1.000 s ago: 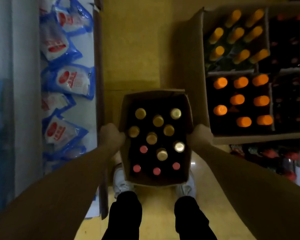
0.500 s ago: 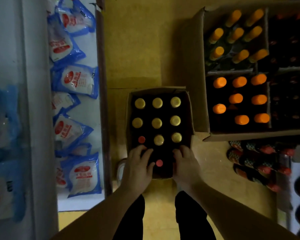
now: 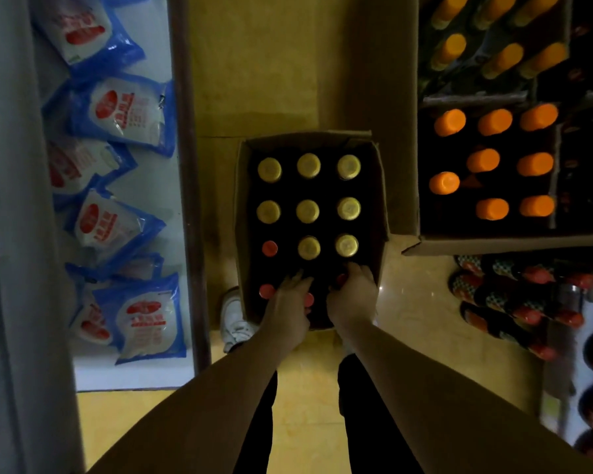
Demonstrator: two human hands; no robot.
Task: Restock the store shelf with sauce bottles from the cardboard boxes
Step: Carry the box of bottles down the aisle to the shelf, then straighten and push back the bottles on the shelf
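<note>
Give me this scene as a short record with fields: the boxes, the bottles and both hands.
small box: open, on the floor
yellow-capped bottles: eight, upright, in the three far rows
red-capped bottles: upright, mostly in the nearest row
left hand: fingers straight, over the nearest row
right hand: on a red cap, grip unclear
big box: at right, holds orange-capped bottles
bags: blue and white, on the left shelf
</note>
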